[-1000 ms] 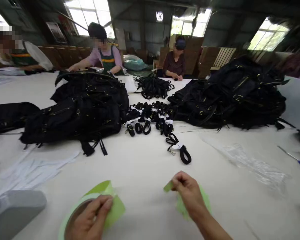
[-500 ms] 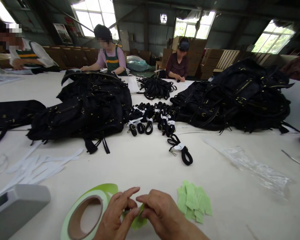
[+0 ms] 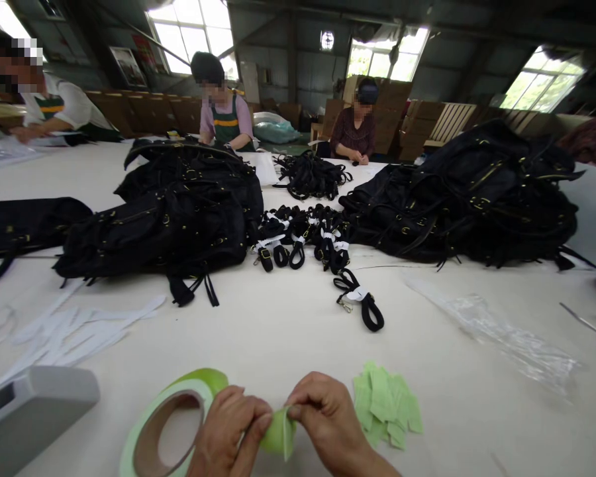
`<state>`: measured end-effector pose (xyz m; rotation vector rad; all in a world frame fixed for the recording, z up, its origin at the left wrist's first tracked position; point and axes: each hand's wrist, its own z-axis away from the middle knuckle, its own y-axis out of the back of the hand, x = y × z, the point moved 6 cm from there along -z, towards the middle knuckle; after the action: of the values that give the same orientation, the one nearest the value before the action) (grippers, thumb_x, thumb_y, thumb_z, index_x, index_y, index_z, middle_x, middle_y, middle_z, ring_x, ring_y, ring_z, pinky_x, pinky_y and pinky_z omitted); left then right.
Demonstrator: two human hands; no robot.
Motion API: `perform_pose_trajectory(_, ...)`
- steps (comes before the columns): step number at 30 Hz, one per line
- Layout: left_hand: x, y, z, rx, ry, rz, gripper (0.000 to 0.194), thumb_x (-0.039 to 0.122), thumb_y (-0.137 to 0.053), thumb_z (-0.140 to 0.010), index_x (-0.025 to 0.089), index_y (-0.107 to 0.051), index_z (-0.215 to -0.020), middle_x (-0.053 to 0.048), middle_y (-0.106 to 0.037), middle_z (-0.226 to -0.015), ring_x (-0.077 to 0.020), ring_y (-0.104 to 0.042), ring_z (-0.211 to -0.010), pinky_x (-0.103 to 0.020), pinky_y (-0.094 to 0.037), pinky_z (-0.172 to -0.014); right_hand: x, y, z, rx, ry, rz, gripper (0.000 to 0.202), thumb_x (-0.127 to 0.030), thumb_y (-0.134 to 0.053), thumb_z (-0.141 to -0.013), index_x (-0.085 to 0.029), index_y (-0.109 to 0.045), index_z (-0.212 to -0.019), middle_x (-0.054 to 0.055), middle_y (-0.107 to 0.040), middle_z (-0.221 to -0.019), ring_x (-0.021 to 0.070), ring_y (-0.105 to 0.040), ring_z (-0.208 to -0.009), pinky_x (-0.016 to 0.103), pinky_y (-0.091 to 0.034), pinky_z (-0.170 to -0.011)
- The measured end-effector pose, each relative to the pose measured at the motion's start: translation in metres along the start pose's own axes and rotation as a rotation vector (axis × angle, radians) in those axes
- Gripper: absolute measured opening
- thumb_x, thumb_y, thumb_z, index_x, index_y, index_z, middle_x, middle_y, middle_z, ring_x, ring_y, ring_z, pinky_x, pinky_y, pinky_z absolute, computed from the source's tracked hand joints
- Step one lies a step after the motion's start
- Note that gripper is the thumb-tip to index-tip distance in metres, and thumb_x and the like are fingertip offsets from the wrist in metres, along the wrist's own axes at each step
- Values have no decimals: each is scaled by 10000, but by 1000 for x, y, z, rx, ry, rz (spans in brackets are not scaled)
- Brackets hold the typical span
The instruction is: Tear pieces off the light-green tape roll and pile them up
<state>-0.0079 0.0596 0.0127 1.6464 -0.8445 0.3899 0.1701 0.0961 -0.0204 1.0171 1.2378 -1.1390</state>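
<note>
A large roll of light green tape [image 3: 166, 424] lies flat at the table's near edge. My left hand [image 3: 228, 434] rests against the roll and pinches the free green tape end [image 3: 278, 432]. My right hand [image 3: 330, 424] pinches the same tape end from the other side, so the piece curls between both hands. Just right of my right hand lies a small pile of cut green tape pieces [image 3: 385, 405]. Farther out on the white table lies a folded black strap with a white band [image 3: 360, 301].
Two heaps of black bags [image 3: 173, 212] [image 3: 477, 192] flank a cluster of bundled black straps [image 3: 302, 235]. White paper strips [image 3: 64, 328] and a grey box [image 3: 30, 414] lie at left, clear plastic bags [image 3: 501, 331] at right. Three people work at the far side.
My right hand set a cut green piece on the pile, then came left to meet my left hand at the roll. Both hands now pinch the tape end.
</note>
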Motion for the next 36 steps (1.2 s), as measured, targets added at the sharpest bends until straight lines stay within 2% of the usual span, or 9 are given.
perform_pose_trajectory(3,-33,23,10,134,207,-64,218,428,-510,-904,245,-609,-839,25,-654,-776,-166,-615,-758,-248,-485,-719,13,37,-7,178,-139,-134,101,-288,-702,-734,-197,-729,-698,4,-623,-639,137,-561,-613,246,-458,-619)
perform_pose_trajectory(5,-46,30,12,123,216,-85,226,458,-554,-877,250,-641,-872,20,-680,-812,-169,-636,-780,-231,-507,-692,10,50,-9,146,-152,-94,109,-305,-719,-738,-201,-744,-715,9,-633,-664,134,-566,-626,240,-459,-626)
perform_pose_trajectory(9,-35,16,0,-40,52,-64,138,405,-604,-864,290,-675,-838,45,-694,-781,-153,-641,-776,-231,-515,-746,-17,15,0,-221,90,184,110,-169,-696,-768,-220,-776,-825,35,-685,-738,149,-623,-705,228,-468,-665)
perform_pose_trajectory(13,-15,-1,-8,-76,65,-21,152,376,-595,-872,299,-660,-986,29,-710,-847,-171,-635,-874,-269,-521,-808,-37,-25,14,-313,432,397,330,-115,-586,-822,-185,-669,-1134,54,-707,-817,160,-621,-713,253,-474,-706)
perform_pose_trajectory(17,-8,-9,-5,-48,127,81,325,364,-550,-899,333,-532,-1222,45,-645,-760,-176,-591,-849,-302,-486,-829,-33,-31,9,-299,410,510,370,-95,-550,-817,-163,-605,-1176,57,-686,-847,168,-608,-734,268,-467,-729)
perform_pose_trajectory(21,-8,-12,-1,-37,148,113,417,352,-509,-921,377,-410,-1325,57,-612,-772,-172,-562,-878,-298,-432,-858,-27,-31,4,-368,321,634,232,-103,-581,-812,-228,-685,-978,17,-648,-766,171,-595,-741,260,-439,-695)
perform_pose_trajectory(28,3,-14,-11,-115,-86,-43,100,251,-512,-917,301,-591,-882,92,-626,-716,-133,-585,-712,-416,-223,-1019,-21,-20,-2,-222,274,579,256,-8,-613,-708,-223,-731,-779,31,-648,-872,147,-602,-787,226,-424,-675)
perform_pose_trajectory(33,4,-9,-13,-84,-108,-50,123,219,-487,-924,246,-565,-834,67,-596,-699,-128,-570,-689,-353,-326,-956,-8,-11,-7,-61,112,245,164,-50,-614,-683,-186,-696,-639,-10,-635,-620,130,-570,-623,225,-411,-615)
perform_pose_trajectory(36,-17,8,-7,6,1,-51,131,304,-510,-925,246,-570,-825,54,-616,-742,-131,-588,-728,-252,-437,-787,1,20,-18,98,-50,14,89,-185,-637,-703,-170,-655,-617,-11,-596,-573,133,-521,-582,235,-404,-576)
